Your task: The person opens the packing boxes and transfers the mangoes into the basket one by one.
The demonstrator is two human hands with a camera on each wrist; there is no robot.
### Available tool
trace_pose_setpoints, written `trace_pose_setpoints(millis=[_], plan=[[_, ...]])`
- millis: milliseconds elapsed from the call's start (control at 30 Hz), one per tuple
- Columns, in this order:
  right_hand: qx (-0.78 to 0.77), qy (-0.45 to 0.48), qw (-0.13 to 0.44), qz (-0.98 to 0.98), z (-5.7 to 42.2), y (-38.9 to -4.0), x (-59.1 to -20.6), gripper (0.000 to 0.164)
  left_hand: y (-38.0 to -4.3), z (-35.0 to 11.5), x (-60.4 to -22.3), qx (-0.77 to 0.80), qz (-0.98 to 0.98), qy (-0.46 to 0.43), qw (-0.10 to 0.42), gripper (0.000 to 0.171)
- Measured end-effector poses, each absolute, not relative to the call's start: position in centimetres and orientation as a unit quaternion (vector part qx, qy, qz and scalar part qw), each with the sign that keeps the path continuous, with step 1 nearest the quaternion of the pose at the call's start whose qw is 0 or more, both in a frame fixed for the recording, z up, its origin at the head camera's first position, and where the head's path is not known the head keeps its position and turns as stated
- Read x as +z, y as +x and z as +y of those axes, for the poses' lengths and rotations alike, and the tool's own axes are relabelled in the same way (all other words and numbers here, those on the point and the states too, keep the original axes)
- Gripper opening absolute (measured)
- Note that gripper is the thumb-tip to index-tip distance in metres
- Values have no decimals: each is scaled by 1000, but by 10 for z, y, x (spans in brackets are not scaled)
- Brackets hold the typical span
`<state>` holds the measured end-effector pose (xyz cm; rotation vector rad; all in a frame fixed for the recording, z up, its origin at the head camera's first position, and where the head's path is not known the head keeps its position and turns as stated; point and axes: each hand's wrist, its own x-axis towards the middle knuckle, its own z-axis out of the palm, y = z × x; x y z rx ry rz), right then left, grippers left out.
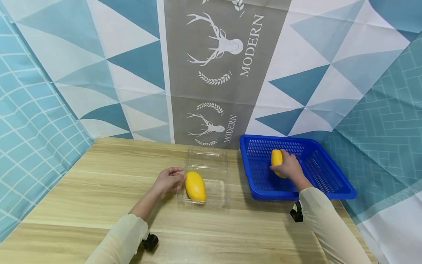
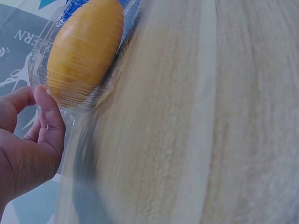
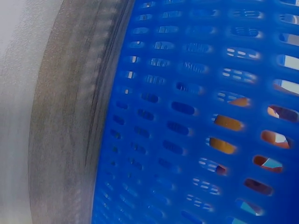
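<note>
Yellow oval mango (image 1: 195, 187) sits in a clear plastic clamshell box (image 1: 215, 189), long axis front to back, far end slanting left. Left hand (image 1: 169, 180) pinches the box's rim, thumb and fingertip. Right hand (image 1: 290, 167) is clamped round a second yellow mango (image 1: 276, 157), also roughly lengthwise, inside a slotted blue plastic basket (image 1: 275, 194). Grey cloth strip (image 1: 182, 88) says "MODERN" twice, sideways.

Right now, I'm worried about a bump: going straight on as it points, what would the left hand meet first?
Probably the clear box, with the mango inside close behind; whether the left hand touches the box is unclear.
</note>
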<state>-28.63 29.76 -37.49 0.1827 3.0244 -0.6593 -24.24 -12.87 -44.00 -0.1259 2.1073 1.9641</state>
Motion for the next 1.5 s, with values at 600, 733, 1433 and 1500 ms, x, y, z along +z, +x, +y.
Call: trace_pose_setpoints(millis=[600, 733, 1433, 1500], plan=[[-210, 63, 43, 975, 299, -289, -383, 89, -229, -125, -415, 676, 722, -41, 142, 51], [-208, 62, 46, 975, 299, -289, -385, 88, -231, -126, -417, 676, 721, -41, 143, 51], [-195, 48, 71, 977, 301, -291, -390, 90, -229, -125, -414, 680, 718, -45, 143, 50], [-193, 45, 75, 977, 301, -291, -391, 90, -230, -125, -416, 681, 717, -45, 143, 50]])
